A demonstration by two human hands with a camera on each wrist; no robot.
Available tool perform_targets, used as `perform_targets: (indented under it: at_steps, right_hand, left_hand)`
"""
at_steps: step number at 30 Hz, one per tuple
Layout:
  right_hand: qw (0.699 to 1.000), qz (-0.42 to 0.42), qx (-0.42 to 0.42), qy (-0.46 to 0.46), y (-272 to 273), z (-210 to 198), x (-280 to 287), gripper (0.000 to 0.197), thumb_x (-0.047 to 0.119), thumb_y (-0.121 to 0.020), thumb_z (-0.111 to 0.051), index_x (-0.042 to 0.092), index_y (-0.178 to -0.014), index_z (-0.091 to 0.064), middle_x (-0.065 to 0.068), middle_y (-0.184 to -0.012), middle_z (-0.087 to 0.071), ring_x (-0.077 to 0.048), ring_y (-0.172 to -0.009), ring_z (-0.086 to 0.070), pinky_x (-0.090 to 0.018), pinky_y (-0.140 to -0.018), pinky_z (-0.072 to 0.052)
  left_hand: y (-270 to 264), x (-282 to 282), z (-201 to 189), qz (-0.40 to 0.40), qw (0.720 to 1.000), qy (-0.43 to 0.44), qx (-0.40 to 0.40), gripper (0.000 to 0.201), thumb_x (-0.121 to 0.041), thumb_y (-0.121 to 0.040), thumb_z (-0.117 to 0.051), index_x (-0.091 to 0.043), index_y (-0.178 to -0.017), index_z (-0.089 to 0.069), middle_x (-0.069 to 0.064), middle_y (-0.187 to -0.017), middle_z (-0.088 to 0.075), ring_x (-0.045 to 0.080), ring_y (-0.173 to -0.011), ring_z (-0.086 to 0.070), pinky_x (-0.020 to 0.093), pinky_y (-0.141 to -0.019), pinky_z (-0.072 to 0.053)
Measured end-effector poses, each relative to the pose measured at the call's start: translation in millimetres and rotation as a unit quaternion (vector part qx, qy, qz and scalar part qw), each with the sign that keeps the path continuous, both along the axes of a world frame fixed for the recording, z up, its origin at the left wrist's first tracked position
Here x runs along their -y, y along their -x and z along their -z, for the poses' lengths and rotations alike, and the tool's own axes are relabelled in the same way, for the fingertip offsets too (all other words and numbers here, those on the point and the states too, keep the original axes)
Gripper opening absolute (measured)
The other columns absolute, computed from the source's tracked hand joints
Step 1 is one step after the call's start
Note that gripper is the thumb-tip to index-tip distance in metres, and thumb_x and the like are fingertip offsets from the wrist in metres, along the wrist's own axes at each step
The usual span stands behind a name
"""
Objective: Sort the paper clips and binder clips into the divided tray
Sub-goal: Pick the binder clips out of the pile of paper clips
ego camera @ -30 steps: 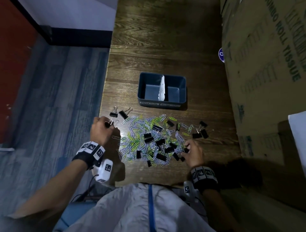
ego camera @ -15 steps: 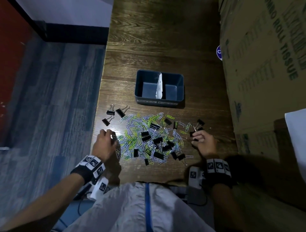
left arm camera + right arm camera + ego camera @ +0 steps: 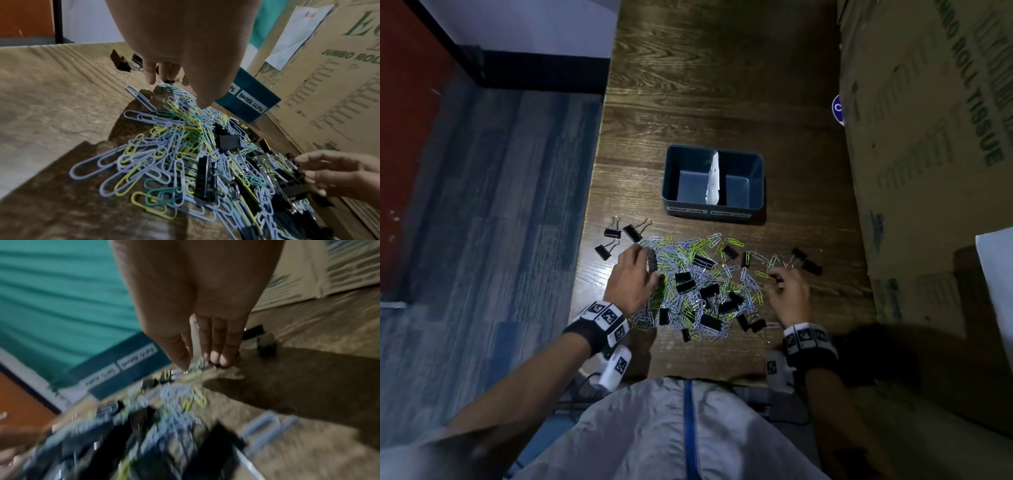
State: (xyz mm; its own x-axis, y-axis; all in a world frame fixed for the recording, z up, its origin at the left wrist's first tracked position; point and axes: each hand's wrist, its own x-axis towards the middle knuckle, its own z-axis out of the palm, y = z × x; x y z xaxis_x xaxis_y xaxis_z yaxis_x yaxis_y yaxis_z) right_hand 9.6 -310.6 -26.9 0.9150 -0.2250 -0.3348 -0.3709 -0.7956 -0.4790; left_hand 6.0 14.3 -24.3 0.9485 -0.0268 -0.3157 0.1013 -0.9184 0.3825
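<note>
The bench point(image 3: 722, 85) was viewed from above by the head camera; each wrist camera was aimed along its fingers, close over the clip pile point(image 3: 185, 154), which was shared by all three views

The desk point(image 3: 722, 85) is dark wood with a strong grain and a slight sheen. The paper clips point(image 3: 156, 162) look like wire under a smooth matt coating, lilac, yellow and green. The binder clips point(image 3: 685, 281) are matt black with shiny bare-metal wire handles. The divided tray point(image 3: 674, 171) is smooth blue plastic with a white paper divider point(image 3: 713, 181). The boxes point(image 3: 928, 171) on the right are matt brown cardboard.
</note>
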Motion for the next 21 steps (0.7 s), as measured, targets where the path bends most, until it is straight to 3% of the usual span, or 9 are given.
perform_targets:
  at_steps: [4, 6, 8, 10, 14, 17, 19, 21]
  right_hand:
    - [0.998, 0.040, -0.029, 0.030, 1.4, 7.8, -4.2, 0.033, 0.013, -0.091, -0.068, 0.023, -0.122, -0.063, -0.002, -0.134, -0.048, -0.021, -0.109, -0.054, -0.029, -0.080, -0.046]
    - [0.998, 0.050, -0.006, 0.049, 1.4, 9.4, -6.4, 0.029, 0.014, -0.090, -0.068, 0.023, -0.117, -0.063, -0.002, -0.133, -0.049, -0.025, -0.116, -0.054, -0.034, -0.084, -0.052]
    - [0.997, 0.031, 0.031, 0.056, 1.6, 11.9, -10.8, 0.028, 0.013, -0.089, -0.068, 0.020, -0.115, -0.063, -0.003, -0.129, -0.051, -0.026, -0.113, -0.057, -0.041, -0.082, -0.057]
    - [0.998, 0.002, 0.037, 0.048, 0.8, 15.6, -14.5, 0.033, 0.018, -0.091, -0.066, 0.019, -0.124, -0.060, -0.004, -0.132, -0.052, -0.027, -0.116, -0.056, -0.044, -0.087, -0.057]
    - [0.998, -0.025, -0.051, 0.038, -3.0, 17.9, -30.3, 0.060, 0.043, -0.098, -0.053, 0.024, -0.152, -0.032, -0.006, -0.159, -0.026, -0.032, -0.144, -0.028, -0.052, -0.109, -0.037]
    - [0.991, -0.096, -0.079, 0.046, -1.1, 16.9, -44.2, 0.067, 0.049, -0.101, -0.043, 0.024, -0.157, -0.017, -0.001, -0.167, -0.006, -0.029, -0.152, -0.010, -0.050, -0.119, -0.019]
    - [0.983, -0.169, -0.066, 0.041, 2.4, 16.7, -52.8, 0.063, 0.045, -0.102, -0.043, 0.023, -0.157, -0.020, -0.002, -0.167, -0.010, -0.026, -0.153, -0.011, -0.045, -0.121, -0.015]
    - [0.978, -0.204, -0.036, 0.025, 5.0, 16.4, -57.2, 0.056, 0.038, -0.102, -0.048, 0.023, -0.153, -0.032, -0.004, -0.164, -0.023, -0.027, -0.150, -0.021, -0.044, -0.120, -0.021]
  left_hand:
    - [-1.9, 7.2, 10.1, 0.027, 0.998, -0.026, -0.053, 0.071, -0.055, -0.097, -0.037, -0.011, -0.151, -0.021, 0.014, -0.158, -0.017, 0.031, -0.141, -0.022, 0.050, -0.110, -0.031]
    - [2.8, 13.9, 13.7, 0.061, 0.997, -0.026, -0.042, 0.072, -0.058, -0.096, -0.031, -0.011, -0.149, -0.024, 0.014, -0.155, -0.023, 0.030, -0.139, -0.027, 0.051, -0.109, -0.033]
    - [6.2, 19.4, 15.5, 0.082, 0.996, -0.025, -0.014, 0.069, -0.059, -0.095, -0.028, -0.012, -0.146, -0.029, 0.014, -0.150, -0.032, 0.028, -0.132, -0.034, 0.049, -0.106, -0.038]
    - [1.5, 23.9, 16.5, 0.083, 0.996, -0.019, 0.002, 0.066, -0.057, -0.095, -0.030, -0.013, -0.144, -0.030, 0.013, -0.150, -0.030, 0.028, -0.133, -0.033, 0.051, -0.106, -0.039]
    - [-20.5, 27.0, 19.0, 0.076, 0.996, -0.017, -0.043, 0.077, -0.065, -0.094, -0.024, -0.018, -0.153, -0.009, 0.010, -0.161, 0.001, 0.030, -0.147, -0.004, 0.056, -0.115, -0.017]
    - [-28.7, 31.9, 20.5, 0.092, 0.990, -0.009, -0.107, 0.084, -0.073, -0.089, -0.015, -0.023, -0.153, 0.008, 0.008, -0.157, 0.018, 0.030, -0.146, 0.012, 0.055, -0.114, -0.005]
    - [-23.3, 36.7, 20.5, 0.126, 0.985, -0.016, -0.120, 0.085, -0.073, -0.088, -0.013, -0.022, -0.153, 0.008, 0.007, -0.158, 0.017, 0.031, -0.146, 0.012, 0.054, -0.115, -0.003]
    - [-15.2, 39.9, 19.0, 0.156, 0.983, -0.023, -0.090, 0.081, -0.070, -0.091, -0.015, -0.020, -0.154, -0.004, 0.008, -0.162, 0.001, 0.031, -0.148, 0.000, 0.055, -0.115, -0.010]
